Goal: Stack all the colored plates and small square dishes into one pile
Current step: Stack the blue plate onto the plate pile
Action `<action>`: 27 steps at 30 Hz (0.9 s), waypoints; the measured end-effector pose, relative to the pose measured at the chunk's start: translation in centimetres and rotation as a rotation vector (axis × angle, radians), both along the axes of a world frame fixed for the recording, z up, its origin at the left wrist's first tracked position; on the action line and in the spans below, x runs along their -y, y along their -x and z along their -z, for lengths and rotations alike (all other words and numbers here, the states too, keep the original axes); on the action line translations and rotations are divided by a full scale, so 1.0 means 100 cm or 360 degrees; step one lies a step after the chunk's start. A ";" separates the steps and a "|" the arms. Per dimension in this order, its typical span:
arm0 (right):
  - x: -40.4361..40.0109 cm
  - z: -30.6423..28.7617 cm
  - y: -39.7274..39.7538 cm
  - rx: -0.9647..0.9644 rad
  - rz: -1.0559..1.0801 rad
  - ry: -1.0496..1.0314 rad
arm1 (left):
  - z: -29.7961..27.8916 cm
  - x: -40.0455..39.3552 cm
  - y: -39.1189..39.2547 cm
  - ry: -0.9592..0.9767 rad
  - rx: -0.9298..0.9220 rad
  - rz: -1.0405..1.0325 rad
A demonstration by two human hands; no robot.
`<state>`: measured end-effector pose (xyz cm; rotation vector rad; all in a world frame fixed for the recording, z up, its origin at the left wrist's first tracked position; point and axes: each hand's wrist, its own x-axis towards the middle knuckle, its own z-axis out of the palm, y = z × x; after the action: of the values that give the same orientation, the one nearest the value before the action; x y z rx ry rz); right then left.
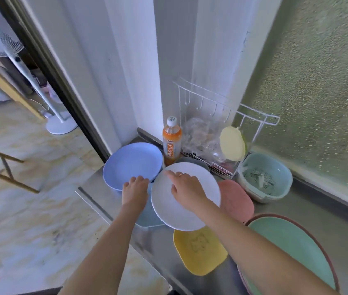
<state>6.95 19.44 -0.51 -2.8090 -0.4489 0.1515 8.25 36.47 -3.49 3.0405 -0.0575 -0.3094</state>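
A round blue plate point(132, 160) lies at the counter's far left, and my left hand point(135, 192) curls its fingers over its near rim. Just to the right, my right hand point(188, 190) rests flat on a round white plate point(168, 207), index finger stretched out. The white plate overlaps a light blue square dish point(147, 220) and a grey dish point(192, 161) behind it. A pink square dish point(236, 199) and a yellow square dish point(198, 250) lie alongside. At the near right, a green plate point(292, 245) sits on a dark red plate point(326, 252).
The steel counter point(96, 201) ends at a left edge over the tiled floor. An orange drink bottle point(171, 143) stands by the wall. A white wire rack point(222, 135) holds a pale yellow dish point(232, 143). A teal colander basket point(264, 177) sits beside the window.
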 end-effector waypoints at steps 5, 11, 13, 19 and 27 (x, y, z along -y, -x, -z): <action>-0.040 0.007 -0.030 -0.0300 0.0365 -0.0455 | 0.005 -0.009 -0.009 0.0294 0.0103 -0.0104; -0.069 0.012 -0.054 -0.1192 0.1010 -0.1275 | 0.002 -0.006 -0.001 0.0400 0.0285 -0.0109; -0.073 0.014 -0.058 -0.1321 0.1062 -0.1410 | 0.001 -0.004 -0.001 0.0405 0.0282 -0.0077; -0.067 0.017 -0.058 -0.1078 0.1165 -0.1563 | -0.006 0.001 0.000 0.0492 0.0433 0.0104; -0.016 0.005 -0.021 -0.0844 0.0928 -0.1411 | -0.028 -0.032 0.007 0.1107 0.0692 -0.0845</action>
<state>9.06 21.00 -1.00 -1.8162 0.3582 0.4254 7.53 39.72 -0.67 2.2588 0.4933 0.3437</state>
